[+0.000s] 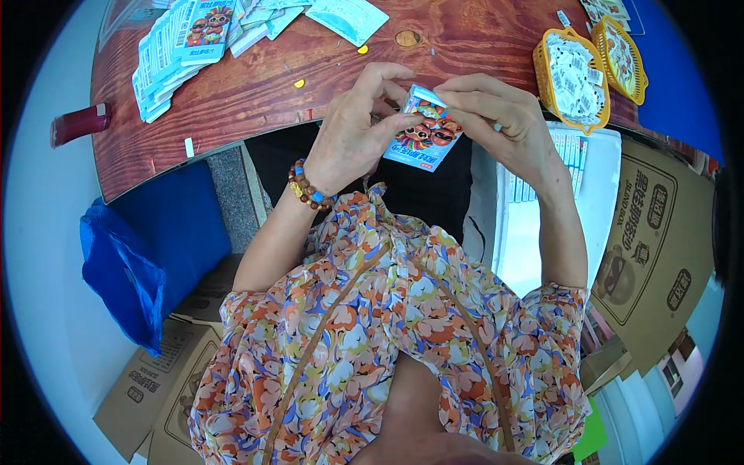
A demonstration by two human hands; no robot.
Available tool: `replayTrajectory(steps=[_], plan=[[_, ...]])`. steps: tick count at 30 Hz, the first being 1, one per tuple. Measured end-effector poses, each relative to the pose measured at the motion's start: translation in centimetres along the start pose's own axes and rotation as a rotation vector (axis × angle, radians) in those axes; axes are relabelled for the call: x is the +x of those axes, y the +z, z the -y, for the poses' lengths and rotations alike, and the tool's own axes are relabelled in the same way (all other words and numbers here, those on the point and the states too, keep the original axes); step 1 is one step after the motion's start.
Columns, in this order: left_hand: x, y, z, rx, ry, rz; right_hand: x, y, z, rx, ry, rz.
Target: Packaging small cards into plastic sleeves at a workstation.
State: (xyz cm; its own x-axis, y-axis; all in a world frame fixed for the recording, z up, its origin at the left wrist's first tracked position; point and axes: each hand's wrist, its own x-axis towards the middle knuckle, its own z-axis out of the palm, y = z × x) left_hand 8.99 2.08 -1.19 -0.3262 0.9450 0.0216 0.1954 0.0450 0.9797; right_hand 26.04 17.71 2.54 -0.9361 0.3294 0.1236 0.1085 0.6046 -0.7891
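A small light-blue cardboard box with colourful cartoon figures is held up at the near table edge, its top end tilted away from me. My left hand grips its left side, thumb across the printed front. My right hand, with a ring on one finger, pinches at the upper right corner beside a white top flap. The right fingertips partly cover that corner, and the box's inside is hidden. To the far left lies a fanned pile of flat blue printed cartons.
Yellow baskets stand at the right of the wooden table, one holding small white packets. A white bin with rows of boxes sits below them. Brown cartons and a blue bag flank me; a dark red object lies at the left edge.
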Motion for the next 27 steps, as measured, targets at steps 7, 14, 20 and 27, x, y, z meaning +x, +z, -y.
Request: replayTrajectory(steps=[7,14,20,27], plan=[[-0.1,0.2,0.6,-0.081,-0.004,0.070,-0.9,0.0,-0.2,-0.158,-0.134,0.034],[-0.3,-0.1,0.2,0.032,-0.006,0.098,-1.6,0.6,-0.8,-0.168,-0.139,0.029],[-0.2,0.2,0.4,-0.061,-0.085,0.080,-1.8,1.3,-1.7,0.118,-0.039,-0.025],[0.1,0.7,0.2,-0.226,-0.064,0.046,-2.9,1.8,-1.9,0.369,0.210,-0.119]])
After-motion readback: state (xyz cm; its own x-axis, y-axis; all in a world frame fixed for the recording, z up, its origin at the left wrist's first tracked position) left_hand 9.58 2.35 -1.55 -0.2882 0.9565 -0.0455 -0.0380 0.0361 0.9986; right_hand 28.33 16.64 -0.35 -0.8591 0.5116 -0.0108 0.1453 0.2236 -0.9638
